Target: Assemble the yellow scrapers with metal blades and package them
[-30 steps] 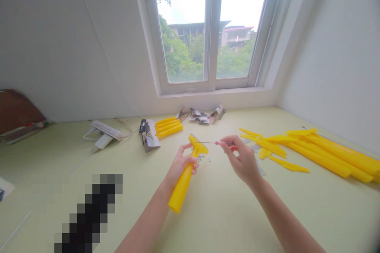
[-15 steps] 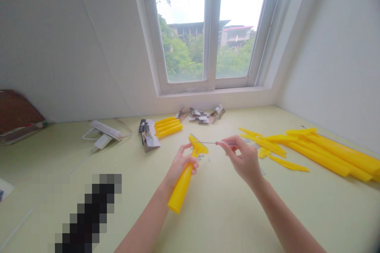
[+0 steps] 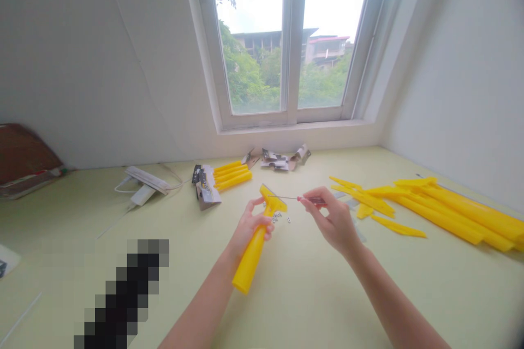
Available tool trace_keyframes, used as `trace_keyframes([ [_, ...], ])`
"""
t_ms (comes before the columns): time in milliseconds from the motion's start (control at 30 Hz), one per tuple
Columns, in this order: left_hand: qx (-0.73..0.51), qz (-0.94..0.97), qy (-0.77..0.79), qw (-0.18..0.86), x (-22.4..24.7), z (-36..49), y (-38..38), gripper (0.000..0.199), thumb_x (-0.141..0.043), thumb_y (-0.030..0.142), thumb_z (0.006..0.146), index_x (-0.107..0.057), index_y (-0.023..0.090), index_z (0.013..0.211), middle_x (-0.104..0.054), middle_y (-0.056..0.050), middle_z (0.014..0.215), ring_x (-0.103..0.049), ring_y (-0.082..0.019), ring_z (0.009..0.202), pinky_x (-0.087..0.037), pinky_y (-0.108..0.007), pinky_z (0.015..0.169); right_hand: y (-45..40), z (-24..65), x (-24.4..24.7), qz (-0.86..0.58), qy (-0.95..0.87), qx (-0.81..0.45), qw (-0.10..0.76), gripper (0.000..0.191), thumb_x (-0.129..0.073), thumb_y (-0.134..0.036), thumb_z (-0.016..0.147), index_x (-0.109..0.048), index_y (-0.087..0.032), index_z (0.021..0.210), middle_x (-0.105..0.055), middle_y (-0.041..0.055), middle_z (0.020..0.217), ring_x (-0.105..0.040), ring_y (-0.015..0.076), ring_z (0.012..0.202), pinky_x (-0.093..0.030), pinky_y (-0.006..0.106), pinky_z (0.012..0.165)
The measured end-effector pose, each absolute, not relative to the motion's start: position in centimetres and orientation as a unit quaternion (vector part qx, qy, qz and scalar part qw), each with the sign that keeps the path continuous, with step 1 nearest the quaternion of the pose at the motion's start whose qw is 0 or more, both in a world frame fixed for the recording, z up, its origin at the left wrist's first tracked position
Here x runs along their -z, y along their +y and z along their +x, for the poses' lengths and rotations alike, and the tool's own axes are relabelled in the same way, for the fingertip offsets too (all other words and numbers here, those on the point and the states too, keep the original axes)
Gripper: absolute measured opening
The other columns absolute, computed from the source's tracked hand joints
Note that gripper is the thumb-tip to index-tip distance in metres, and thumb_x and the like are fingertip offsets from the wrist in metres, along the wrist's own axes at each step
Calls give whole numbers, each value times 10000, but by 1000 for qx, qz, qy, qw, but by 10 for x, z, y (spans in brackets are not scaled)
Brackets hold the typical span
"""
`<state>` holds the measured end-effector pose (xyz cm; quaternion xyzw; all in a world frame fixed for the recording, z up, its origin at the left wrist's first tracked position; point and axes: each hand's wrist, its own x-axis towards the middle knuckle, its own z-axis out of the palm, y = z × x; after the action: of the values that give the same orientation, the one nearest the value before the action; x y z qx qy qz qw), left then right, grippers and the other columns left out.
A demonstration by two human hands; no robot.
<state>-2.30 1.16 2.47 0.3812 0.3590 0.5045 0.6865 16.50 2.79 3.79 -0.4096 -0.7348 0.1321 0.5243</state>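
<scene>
My left hand [image 3: 250, 229] is wrapped round a yellow scraper [image 3: 250, 262], just below its wide head. The scraper is tilted, with its head pointing away from me and its handle end towards me. Between the fingers of my right hand [image 3: 333, 218] is the handle of a screwdriver [image 3: 286, 197]. Its thin shaft points left, and the tip meets the scraper's head; the exact contact is too small to make out. Several small metal nuts or screws [image 3: 277, 217] lie on the table just beyond the scraper's head.
Yellow handles with packaging cards [image 3: 207, 191] lie at the back left, near crumpled packaging [image 3: 280, 161]. Yellow tubes and flat pieces [image 3: 442, 207] cover the right side of the table [image 3: 303, 294]. A white power strip [image 3: 146, 179] with a cable sits at the left.
The fingers of my right hand have shifted round the screwdriver handle, showing more of its dark side. My left hand and the scraper are nearly still.
</scene>
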Motion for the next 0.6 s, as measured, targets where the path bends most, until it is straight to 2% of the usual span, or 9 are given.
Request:
trace_keyframes([
  [167, -512, 381, 353, 684, -20, -23, 14, 524, -540, 106, 620, -347, 229, 1092, -517, 32, 623, -446, -54, 479, -287, -154, 435, 29, 165, -39, -424, -715, -148, 536, 110, -542, -295, 782, -541, -185, 775, -619, 16, 698, -595, 125, 597, -487, 239, 567],
  [267, -521, 374, 349, 684, -21, -22, 15, 531, -541, 98, 616, -340, 235, 1087, -531, 22, 659, -445, -50, 475, -284, -150, 426, 31, 165, -38, -418, -687, -189, 563, 121, -537, -304, 783, -537, -183, 787, -618, 21, 725, -590, 122, 598, -483, 243, 565],
  [467, -540, 356, 348, 678, -26, -24, 15, 537, -541, 99, 621, -317, 233, 1091, -503, 40, 608, -439, -50, 469, -290, -138, 426, 44, 172, -30, -463, -577, -247, 627, 180, -528, -359, 767, -516, -183, 802, -619, 32, 707, -590, 140, 600, -446, 235, 495],
  [600, -556, 347, 338, 675, -28, -27, 15, 536, -537, 92, 614, -320, 234, 1083, -504, 35, 636, -440, -44, 472, -293, -136, 428, 56, 178, -18, -554, -575, -218, 561, 204, -578, -368, 695, -524, -180, 749, -637, 42, 689, -607, 175, 642, -441, 265, 543],
])
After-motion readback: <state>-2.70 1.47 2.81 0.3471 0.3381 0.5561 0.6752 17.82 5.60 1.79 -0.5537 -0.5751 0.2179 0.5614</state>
